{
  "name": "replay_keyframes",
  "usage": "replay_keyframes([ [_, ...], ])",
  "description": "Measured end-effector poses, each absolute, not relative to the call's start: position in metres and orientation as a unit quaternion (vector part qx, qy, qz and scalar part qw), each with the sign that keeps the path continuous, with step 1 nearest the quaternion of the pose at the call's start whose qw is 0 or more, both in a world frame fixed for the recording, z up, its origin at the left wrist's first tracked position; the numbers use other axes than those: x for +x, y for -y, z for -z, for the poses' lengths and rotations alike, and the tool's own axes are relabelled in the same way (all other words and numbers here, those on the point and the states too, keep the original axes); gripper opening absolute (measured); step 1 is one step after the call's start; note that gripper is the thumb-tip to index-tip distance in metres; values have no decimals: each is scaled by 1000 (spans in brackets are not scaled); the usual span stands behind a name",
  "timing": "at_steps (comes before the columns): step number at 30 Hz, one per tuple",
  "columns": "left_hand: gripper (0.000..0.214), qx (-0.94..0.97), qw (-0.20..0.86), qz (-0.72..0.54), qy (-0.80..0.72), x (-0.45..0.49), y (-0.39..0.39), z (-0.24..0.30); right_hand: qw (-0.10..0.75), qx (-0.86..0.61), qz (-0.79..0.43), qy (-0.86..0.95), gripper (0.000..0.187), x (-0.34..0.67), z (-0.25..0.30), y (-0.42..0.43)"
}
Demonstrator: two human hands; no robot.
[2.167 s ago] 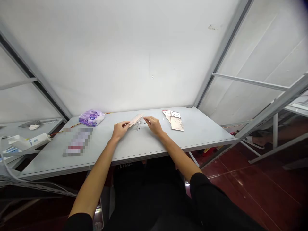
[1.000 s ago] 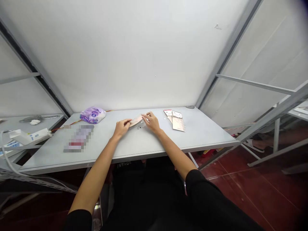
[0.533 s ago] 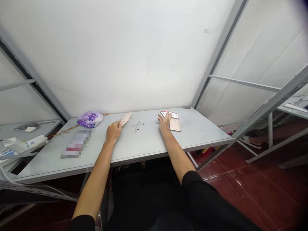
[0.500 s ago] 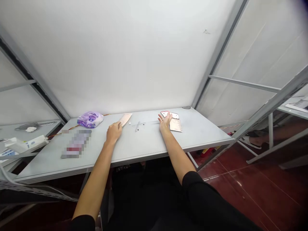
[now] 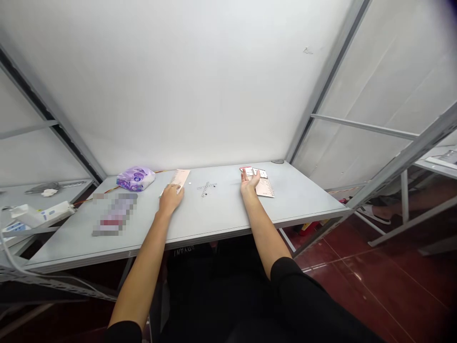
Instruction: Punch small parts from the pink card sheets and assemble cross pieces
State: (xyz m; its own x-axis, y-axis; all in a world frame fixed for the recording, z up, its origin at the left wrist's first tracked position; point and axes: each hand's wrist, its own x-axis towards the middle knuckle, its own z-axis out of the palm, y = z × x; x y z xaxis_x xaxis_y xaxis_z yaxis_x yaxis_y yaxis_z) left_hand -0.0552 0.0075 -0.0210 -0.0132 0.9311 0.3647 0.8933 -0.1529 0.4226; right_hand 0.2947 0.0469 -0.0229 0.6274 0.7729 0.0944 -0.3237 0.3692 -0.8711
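On the table (image 5: 221, 212), my left hand (image 5: 170, 197) lies over a pink card (image 5: 183, 176), its grip unclear; my right hand (image 5: 250, 183), fingers parted, is at overlapping cards (image 5: 265, 187).

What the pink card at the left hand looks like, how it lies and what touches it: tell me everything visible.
The pink card is a pale, flat oblong that looks like stiff paper, with small dark marks along its left side, too small to read. It lies slanted on the grey table, its far end leaning right. The left hand is on its nearer part, hiding much of it. It sits right of the purple pack, apart from it.
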Motion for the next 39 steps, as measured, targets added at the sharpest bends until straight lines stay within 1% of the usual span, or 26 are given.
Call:
replay_keyframes([
  [2,38,693,30,-287,-660,-55,-7,20,816,-423,-356,170,60,295,21,-47],
  [4,41,683,19,-280,-675,-55,-6,18,825,-420,-353,138,57,294,19,-45],
  [8,46,671,2,-272,-690,-55,-4,14,820,-431,-347,145,61,288,14,-43],
  [11,44,672,-2,-303,-676,-52,-1,11,807,-456,-330,180,64,276,12,-41],
  [13,40,676,-2,-342,-652,-50,0,10,786,-477,-323,224,62,265,11,-40],
  [17,32,705,5,-409,-579,-44,3,7,716,-491,-321,377,48,242,12,-33],
  [20,30,728,6,-426,-537,-40,6,4,644,-490,-302,504,36,228,15,-26],
  [23,32,754,7,-421,-505,-35,10,1,590,-475,-281,589,27,218,18,-21],
  [27,41,803,30,-380,-458,-27,17,-3,530,-427,-319,660,32,210,21,-19],
  [31,49,851,45,-344,-394,-19,22,0,490,-383,-344,704,36,205,26,-20],
  [35,49,866,48,-322,-380,-15,20,6,469,-358,-368,719,38,204,29,-21],
  [39,45,852,66,-324,-407,-16,16,10,453,-357,-382,722,35,203,25,-18],
])
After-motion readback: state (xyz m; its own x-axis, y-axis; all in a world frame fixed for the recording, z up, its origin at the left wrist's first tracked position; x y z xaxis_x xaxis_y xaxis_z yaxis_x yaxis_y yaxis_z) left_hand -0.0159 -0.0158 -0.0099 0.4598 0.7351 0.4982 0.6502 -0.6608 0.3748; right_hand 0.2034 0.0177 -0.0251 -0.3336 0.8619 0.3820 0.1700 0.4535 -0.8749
